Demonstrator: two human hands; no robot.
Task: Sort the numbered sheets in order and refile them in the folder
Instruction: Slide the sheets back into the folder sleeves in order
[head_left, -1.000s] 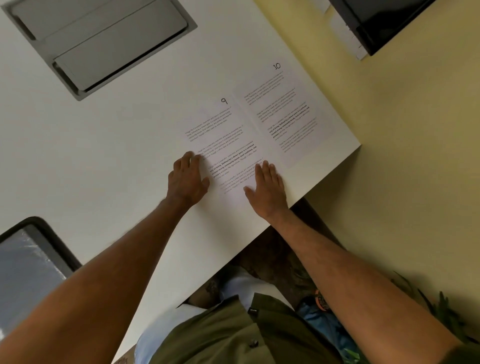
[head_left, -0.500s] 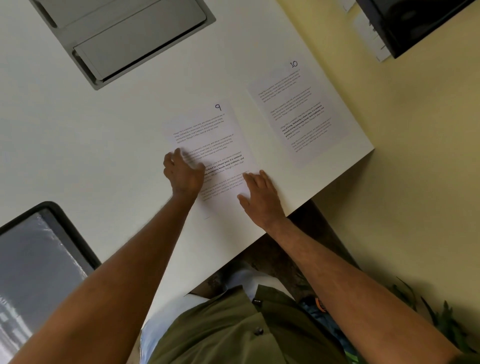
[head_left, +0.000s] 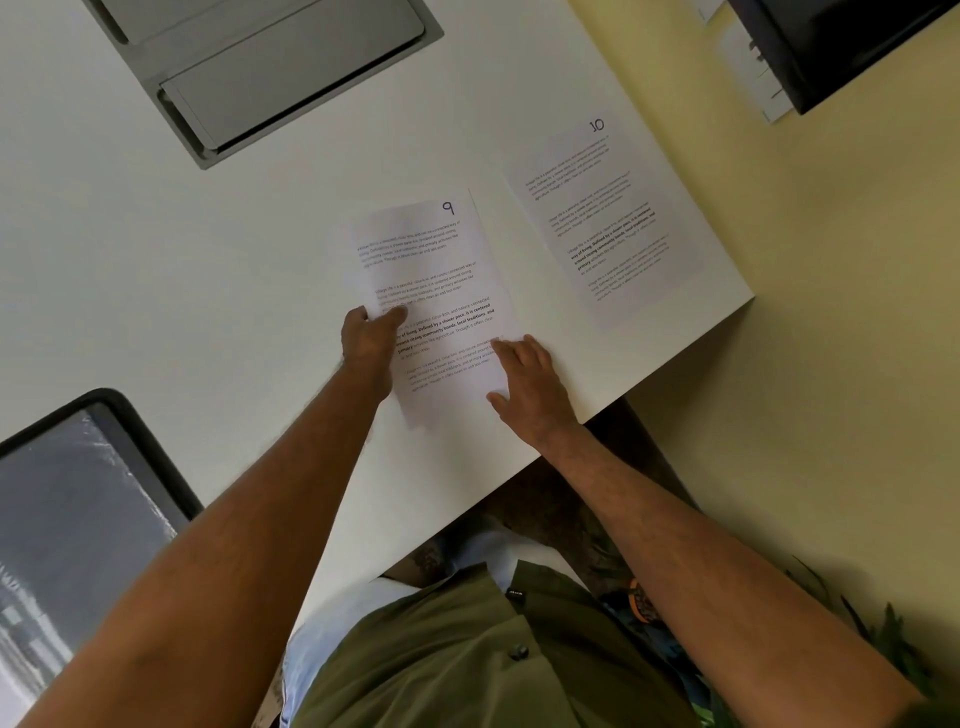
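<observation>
Sheet 9 (head_left: 441, 270) lies on the white table (head_left: 208, 260), its left edge lifted slightly. My left hand (head_left: 370, 338) pinches that left edge, thumb on top of the page. My right hand (head_left: 530, 382) rests with straight fingers on the sheet's lower right corner. Sheet 10 (head_left: 608, 218) lies flat to the right, near the table's right corner, apart from sheet 9. No folder can be made out with certainty.
A grey recessed hatch (head_left: 270, 78) sits in the table at the back. A dark-framed chair or tray (head_left: 78, 519) stands at the lower left. The table edge (head_left: 675, 353) runs close under my right hand. A dark screen (head_left: 831, 41) hangs at the upper right.
Sheet 9 has slid left, away from sheet 10. My left hand went from lying flat on the page to pinching its left edge. My right hand moved to the lower right corner.
</observation>
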